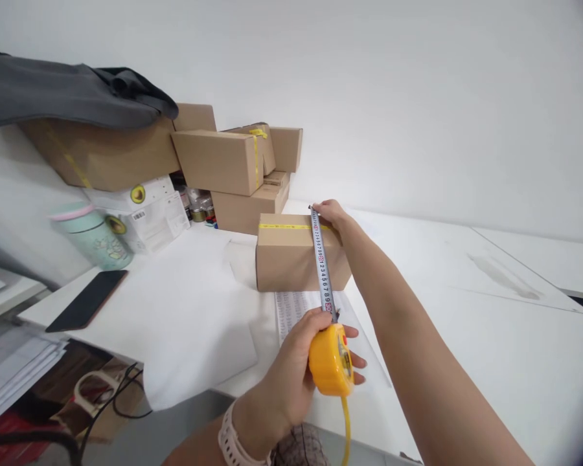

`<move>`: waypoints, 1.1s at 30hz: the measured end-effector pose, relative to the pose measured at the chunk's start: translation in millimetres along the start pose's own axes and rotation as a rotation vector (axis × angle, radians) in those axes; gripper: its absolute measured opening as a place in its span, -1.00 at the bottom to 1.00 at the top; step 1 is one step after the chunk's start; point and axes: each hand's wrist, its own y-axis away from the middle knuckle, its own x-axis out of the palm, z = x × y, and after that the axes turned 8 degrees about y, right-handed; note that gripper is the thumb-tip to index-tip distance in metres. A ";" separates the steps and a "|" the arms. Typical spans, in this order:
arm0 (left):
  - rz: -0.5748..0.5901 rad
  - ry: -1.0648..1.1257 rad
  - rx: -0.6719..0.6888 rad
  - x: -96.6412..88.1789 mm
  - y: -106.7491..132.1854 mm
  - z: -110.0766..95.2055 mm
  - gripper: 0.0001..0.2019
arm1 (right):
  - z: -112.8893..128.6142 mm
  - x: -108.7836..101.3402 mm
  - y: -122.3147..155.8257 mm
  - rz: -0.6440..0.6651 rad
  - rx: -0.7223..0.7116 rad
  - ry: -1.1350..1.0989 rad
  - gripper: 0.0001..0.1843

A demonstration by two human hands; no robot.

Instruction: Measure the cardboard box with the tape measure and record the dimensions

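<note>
My left hand (pixel 296 362), with a pale watch strap at the wrist, is wrapped round the yellow case of a tape measure (pixel 331 362). A yellow wrist cord hangs from the case. The metal blade is drawn out and runs away from me across the top of a brown cardboard box (pixel 284 265), which has yellow tape along its upper face. At the box's far edge, my right hand (pixel 331 212) pinches the end of the blade. A printed sheet (pixel 291 310) lies partly under the box.
Several cardboard boxes (pixel 218 158) are stacked by the wall, a dark grey cloth item (pixel 68 94) over one. At left are a mint tumbler (pixel 94 239), a dark phone (pixel 88 301) and white cartons (pixel 158 223). White paper (pixel 194 323) overhangs the table's front edge.
</note>
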 end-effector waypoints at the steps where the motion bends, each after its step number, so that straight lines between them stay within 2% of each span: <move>1: 0.005 0.025 -0.017 1.8 0.2 -2.1 -0.57 | 1.9 1.4 1.3 0.017 0.020 0.022 -0.57; 6: 0.099 0.098 -0.088 12.2 1.4 -8.8 -0.60 | 5.2 3.8 0.7 0.056 0.026 0.067 -0.59; 9: 0.078 0.120 -0.122 18.6 0.2 -14.8 -0.65 | 0.9 4.2 -2.2 0.074 0.007 0.055 -0.65; 13: 0.033 0.151 -0.135 20.5 -2.8 -20.8 -0.68 | -8.6 6.2 -3.1 0.112 -0.116 -0.100 -0.80; 17: 0.011 0.149 -0.093 16.3 -4.6 -17.5 -0.60 | -11.5 10.9 -4.5 0.109 -0.101 -0.164 -0.81; 21: 0.031 0.125 -0.046 14.3 -7.1 -12.2 -0.47 | -4.9 15.8 -14.3 0.098 -0.170 -0.118 -0.89; 24: 0.036 0.108 -0.031 14.8 -9.4 -9.9 -0.46 | -2.2 15.3 -17.2 0.089 -0.184 -0.066 -0.87; 29: 0.022 0.087 -0.011 17.2 -11.0 -4.5 -0.46 | -3.4 8.0 -5.1 0.109 -0.208 -0.059 -0.82; 33: 0.022 0.067 0.017 17.4 -10.9 0.1 -0.41 | -2.8 6.9 0.5 0.095 -0.307 -0.089 -0.84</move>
